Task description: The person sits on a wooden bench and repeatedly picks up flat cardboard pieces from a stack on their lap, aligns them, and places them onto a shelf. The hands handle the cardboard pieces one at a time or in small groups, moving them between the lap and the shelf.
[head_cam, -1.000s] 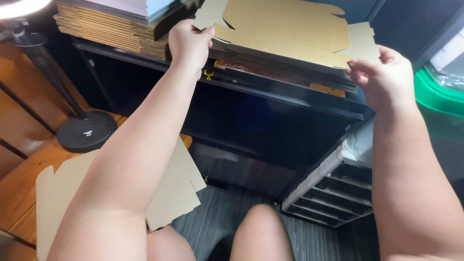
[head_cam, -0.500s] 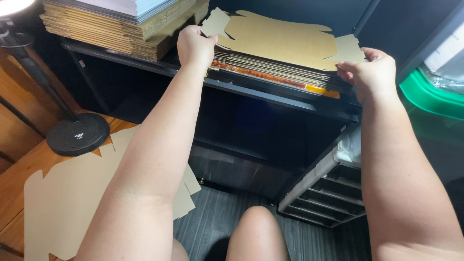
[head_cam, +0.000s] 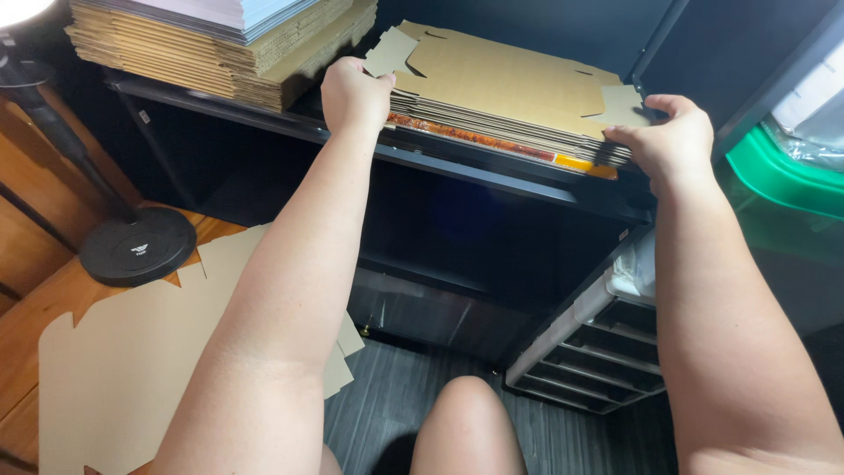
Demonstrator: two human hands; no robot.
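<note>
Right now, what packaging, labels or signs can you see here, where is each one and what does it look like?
Stack of flat box blanks: on the black shelf, plain brown die-cut cardboard; left hand and right hand grip its ends.
Second cardboard stack: shelf's left end, brown, pale sheets on top.
Loose box blank: wooden surface at lower left, brown with tabs.
Small pale mark on the round black lamp base.
No screens or signs.

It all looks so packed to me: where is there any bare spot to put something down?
Bare dark floor lies between the flat cardboard sheet and the drawer unit. The shelf is crowded with cardboard stacks, which the left hand and right hand grip.
</note>
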